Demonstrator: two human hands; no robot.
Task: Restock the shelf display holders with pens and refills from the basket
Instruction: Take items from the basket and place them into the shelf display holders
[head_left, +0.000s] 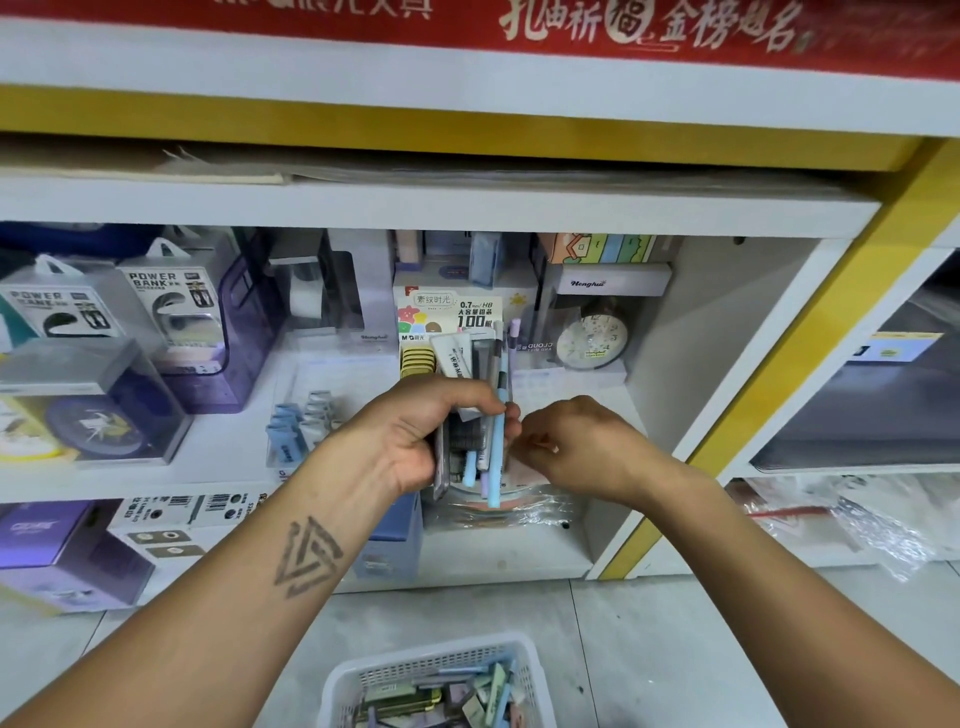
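The left hand (415, 436) grips a bundle of pens (491, 415); the right hand (582, 447) sits just right of that grip. Behind it stands a refill box (452, 312), a clock (592, 338) to the right. Below, a basket (436, 680) rests on the floor (675, 649).

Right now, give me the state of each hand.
Left hand: grips a bundle of pens and refills.
Right hand: fingers curled beside the bundle; contents cannot be told.

Viewpoint: a single head-worn wide-angle view is provided.
Direction: the white shelf unit (467, 208) is faced, forward and downward.
Proximity: the shelf is seen at arm's reach.
Lower edge: the white basket (436, 670) on the floor is included.
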